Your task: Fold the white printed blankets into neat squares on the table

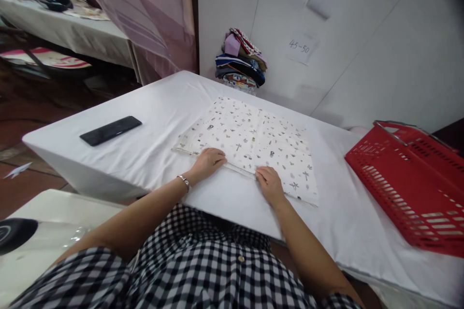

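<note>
While left hand (209, 160) and right hand (268, 184) touch cloth's (250, 130) near edge, half-curled, grip unclear, layers lie flat beyond them; spreading looks done, remainder can't tell.

A softly lit, plain pale grey wall (358, 29), bearing a paper sign (300, 48) handwritten with 45-50, stood behind a white-draped table (165, 104). To the left, a sheer pink curtain (152, 19) hung beside another cloth-covered table (99, 41), and reddish-brown tiled floor (14, 130) showed below

Textile workroom, apparently: cloth stack (240, 63), red basket (424, 176), "45-50" wall sign (300, 48).
</note>
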Demonstrator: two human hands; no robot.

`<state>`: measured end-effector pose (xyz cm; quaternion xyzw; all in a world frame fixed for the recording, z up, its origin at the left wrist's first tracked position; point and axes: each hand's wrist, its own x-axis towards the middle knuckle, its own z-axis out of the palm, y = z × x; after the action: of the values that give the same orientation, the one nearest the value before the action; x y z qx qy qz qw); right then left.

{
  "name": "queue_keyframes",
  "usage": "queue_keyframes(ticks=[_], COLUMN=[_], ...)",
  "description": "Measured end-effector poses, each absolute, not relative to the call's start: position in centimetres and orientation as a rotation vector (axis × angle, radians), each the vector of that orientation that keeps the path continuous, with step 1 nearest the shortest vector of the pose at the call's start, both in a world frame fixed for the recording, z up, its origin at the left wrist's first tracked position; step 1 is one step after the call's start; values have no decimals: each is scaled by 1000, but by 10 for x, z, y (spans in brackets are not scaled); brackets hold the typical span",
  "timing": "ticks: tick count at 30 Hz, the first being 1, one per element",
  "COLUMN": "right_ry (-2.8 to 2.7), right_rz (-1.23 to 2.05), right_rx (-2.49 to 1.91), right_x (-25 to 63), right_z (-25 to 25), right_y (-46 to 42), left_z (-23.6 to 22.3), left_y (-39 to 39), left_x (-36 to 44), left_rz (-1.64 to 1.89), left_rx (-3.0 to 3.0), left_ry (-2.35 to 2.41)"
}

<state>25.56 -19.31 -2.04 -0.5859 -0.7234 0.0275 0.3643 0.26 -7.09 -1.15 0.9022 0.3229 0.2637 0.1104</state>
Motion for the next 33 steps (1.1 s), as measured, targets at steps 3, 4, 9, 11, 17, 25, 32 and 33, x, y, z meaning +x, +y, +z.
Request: queue_keyframes(ticks=[3, 4, 9, 11, 17, 25, 32, 33], right_ry=[-1941, -1966, -2038, -2048, -2057, -2040, -1999, -1993], right_rz=[32, 21, -3, -3, -33, -81, -80, -76], right_rx=[-1480, -1477, -1506, -1519, -1522, -1511, -1620, -1630], right_x=[255, 255, 255, 255, 255, 254, 255, 255], right_z=[-19, -19, -18, -18, -18, -17, -16, -15], right_y=[-194, -194, -196, -196, -197, -198, -199, -199], left_z=[-13, -13, -8, -7, -8, -9, -8, -7], left_y=[-73, -74, -78, -78, -73, -73, -75, -76], left_x=[0, -2, -4, -2, 7, 9, 7, 6], left_rz=[819, 833, 790, 769, 795, 758, 756, 753], left_rx=[2662, 2666, 2722, 2744, 2707, 2687, 2744, 2758], left_ry=[903, 883, 761, 736, 778, 784, 729, 721])
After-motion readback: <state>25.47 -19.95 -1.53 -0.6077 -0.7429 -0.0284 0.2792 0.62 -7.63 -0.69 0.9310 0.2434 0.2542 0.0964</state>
